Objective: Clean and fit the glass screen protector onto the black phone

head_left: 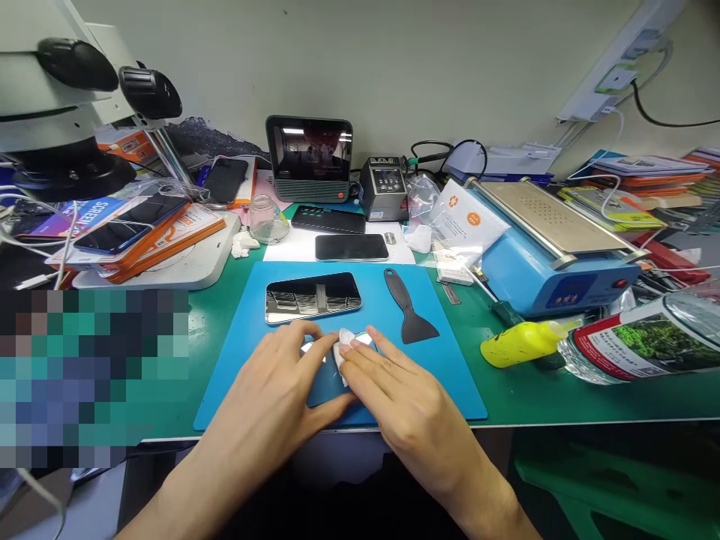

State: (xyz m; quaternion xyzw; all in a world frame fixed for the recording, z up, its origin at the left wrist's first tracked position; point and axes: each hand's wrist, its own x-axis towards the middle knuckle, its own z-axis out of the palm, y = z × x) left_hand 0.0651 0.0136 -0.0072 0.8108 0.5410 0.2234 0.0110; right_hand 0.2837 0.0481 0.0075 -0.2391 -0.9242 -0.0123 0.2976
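On the blue mat [241, 352], a glossy phone-sized panel [365, 338] lies mostly hidden beneath my hands. My left hand [281, 379] curls round its left side, thumb at the near edge and fingers at the far edge. With its fingers together, my right hand [402, 394] presses a folded white tissue [344, 345] onto the panel's surface. Just beyond them rests a phone [313, 297] with a dark, reflective face. A black plastic scraper [409, 311] lies to the right of that phone.
At right stand a blue heating machine [540, 255], a yellow bottle [517, 343] lying tilted, and a large labelled container [646, 337]. A microscope [61, 97] overhangs the left. Behind the mat are a dark phone [352, 247], a glass jar [267, 219] and a display device [309, 157].
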